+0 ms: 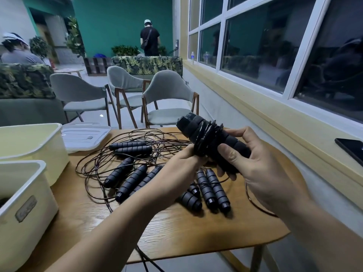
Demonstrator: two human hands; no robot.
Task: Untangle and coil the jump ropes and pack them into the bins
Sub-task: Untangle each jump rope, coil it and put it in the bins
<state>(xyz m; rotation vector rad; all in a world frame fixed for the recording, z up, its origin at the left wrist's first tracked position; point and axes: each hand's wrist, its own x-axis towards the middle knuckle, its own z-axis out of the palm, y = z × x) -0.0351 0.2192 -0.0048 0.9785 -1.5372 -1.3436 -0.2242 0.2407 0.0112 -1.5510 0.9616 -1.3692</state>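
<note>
My right hand (253, 163) grips a pair of black foam jump-rope handles (192, 126) held together above the table, with dark cord wound round their middle (206, 136). My left hand (184, 160) pinches the cord at the underside of that winding. Below, a tangle of dark ropes (121, 152) and several black ribbed handles (129, 183) lie on the wooden table (176, 232). Two cream bins stand at the left: a near one (29, 213) and a far one (35, 142).
A white bin lid (84, 136) lies behind the far bin. Grey chairs (167, 99) stand beyond the table. A yellow window sill runs along the right with a dark phone (351, 148) on it. Two people are in the background.
</note>
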